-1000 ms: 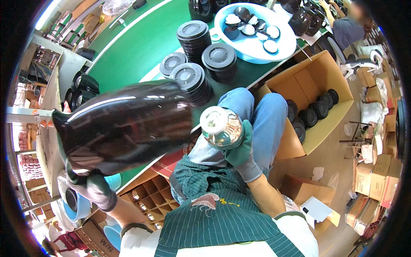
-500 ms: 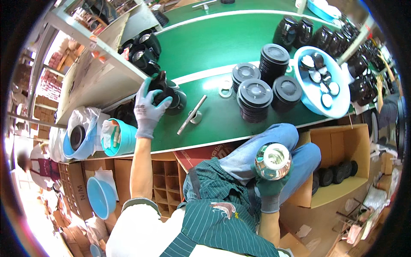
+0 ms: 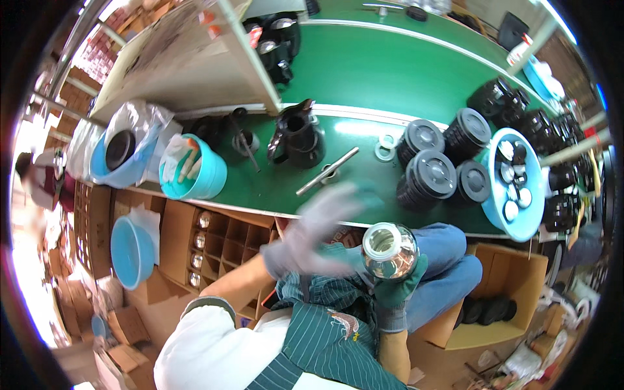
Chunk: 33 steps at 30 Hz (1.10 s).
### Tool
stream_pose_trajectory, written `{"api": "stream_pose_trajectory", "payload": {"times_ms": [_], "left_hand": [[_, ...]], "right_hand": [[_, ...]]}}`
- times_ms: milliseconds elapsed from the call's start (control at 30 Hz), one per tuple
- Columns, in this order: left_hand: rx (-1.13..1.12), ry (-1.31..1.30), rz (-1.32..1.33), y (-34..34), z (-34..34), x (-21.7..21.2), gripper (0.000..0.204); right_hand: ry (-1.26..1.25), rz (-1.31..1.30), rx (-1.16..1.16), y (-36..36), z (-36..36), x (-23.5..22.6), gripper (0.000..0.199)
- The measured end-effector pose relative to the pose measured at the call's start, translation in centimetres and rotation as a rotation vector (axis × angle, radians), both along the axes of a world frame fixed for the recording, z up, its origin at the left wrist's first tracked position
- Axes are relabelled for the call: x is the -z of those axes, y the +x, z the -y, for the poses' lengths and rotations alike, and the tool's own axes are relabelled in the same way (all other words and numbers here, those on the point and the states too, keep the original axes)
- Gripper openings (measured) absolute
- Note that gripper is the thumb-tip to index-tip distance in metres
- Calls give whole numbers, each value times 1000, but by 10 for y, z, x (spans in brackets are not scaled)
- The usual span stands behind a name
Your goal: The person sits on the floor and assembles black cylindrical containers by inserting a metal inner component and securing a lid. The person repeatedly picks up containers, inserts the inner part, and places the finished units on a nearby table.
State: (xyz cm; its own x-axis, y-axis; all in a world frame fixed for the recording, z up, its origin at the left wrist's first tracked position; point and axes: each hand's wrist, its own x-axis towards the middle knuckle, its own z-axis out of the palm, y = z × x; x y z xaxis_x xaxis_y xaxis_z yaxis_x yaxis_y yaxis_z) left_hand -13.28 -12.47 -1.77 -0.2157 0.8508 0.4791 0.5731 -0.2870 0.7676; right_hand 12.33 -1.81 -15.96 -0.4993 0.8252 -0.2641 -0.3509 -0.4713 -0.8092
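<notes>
Above the lap, silver flask [image 3: 398,260]: round and shiny, tilted, its open mouth facing the viewer.
Right hand [image 3: 400,290]: gloved in green and grey, curled around the flask's underside.
Left hand [image 3: 315,234]: grey-gloved, blurred, just left of the flask; fingers look spread, contact with it cannot be told.
Black lids [image 3: 430,174]: stacked on the green surface [image 3: 260,190], beyond the flask and slightly right.
Black jug [image 3: 304,146]: upright on the surface, beyond the flask and left.
Blue basin [image 3: 521,229]: right of the flask, past the lids, holding small pieces.
Divided carton [image 3: 224,252]: well left of the flask, silvery bulbs in some cells.
</notes>
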Motion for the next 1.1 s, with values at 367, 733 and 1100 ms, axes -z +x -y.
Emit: {"api": "stream_pose_trajectory", "payload": {"times_ms": [367, 733, 1100], "left_hand": [[-295, -106, -168, 58, 25, 47, 67], [-541, 32, 1038, 29, 30, 75, 43], [-416, -368, 757, 19, 79, 92, 43]], "right_hand": [[-38, 57, -209, 34, 27, 8, 64], [440, 408, -360, -15, 26, -43, 60], [-630, -335, -507, -28, 32, -30, 93]]}}
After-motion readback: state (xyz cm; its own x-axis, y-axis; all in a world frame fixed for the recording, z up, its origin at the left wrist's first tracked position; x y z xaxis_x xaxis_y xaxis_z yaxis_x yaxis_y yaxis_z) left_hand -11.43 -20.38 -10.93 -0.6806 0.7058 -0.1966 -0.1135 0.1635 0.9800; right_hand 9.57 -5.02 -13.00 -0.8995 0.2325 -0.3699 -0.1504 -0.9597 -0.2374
